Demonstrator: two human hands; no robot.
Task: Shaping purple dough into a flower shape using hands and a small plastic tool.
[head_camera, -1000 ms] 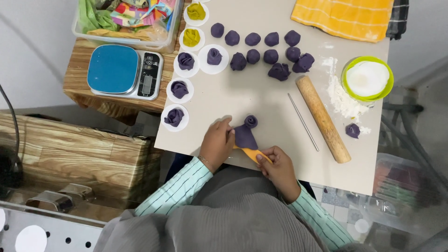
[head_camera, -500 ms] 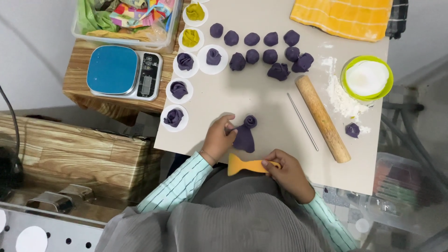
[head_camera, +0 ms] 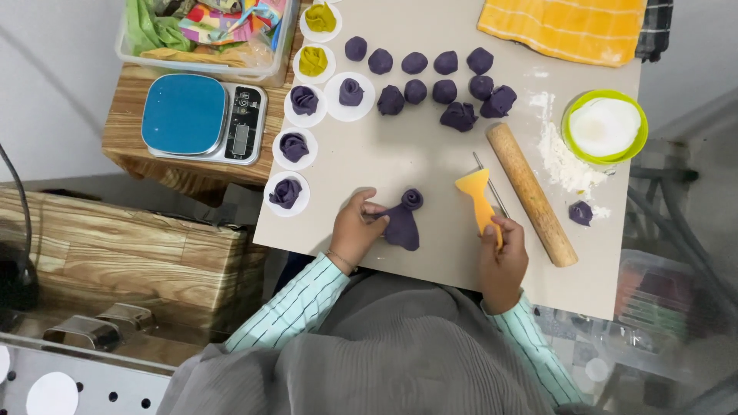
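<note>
A flattened piece of purple dough (head_camera: 403, 227), with a rolled bud at its far end, lies on the beige board (head_camera: 430, 161) near the board's near edge, left of centre. The left hand (head_camera: 355, 230) is placed at the piece's left side; its fingertips are closed in a pinch on the dough's edge. The right hand (head_camera: 501, 257) is clenched around the handle of an orange scraper (head_camera: 478, 198), whose blade is pointed away from the body and held just beside a thin metal rod (head_camera: 489, 188). Scraper and dough are apart.

A wooden rolling pin (head_camera: 532, 194) is laid diagonally toward the right edge, with spilled flour (head_camera: 565, 165) and a green-rimmed bowl (head_camera: 605, 127) beyond it. A row of purple dough balls (head_camera: 430, 77) is set along the far edge. Finished rosettes on white paper rounds (head_camera: 294, 146) are lined down the left edge. A blue kitchen scale (head_camera: 204, 117) stands off the board, on a wooden stand.

Judgement: shaping of the piece appears under way. A good result would likely be favoured by a light pinch, so the thin sheet is not torn, and by the blade being kept flat against the board if the dough is to be lifted. Sticking is a probable risk; flour is within reach.
</note>
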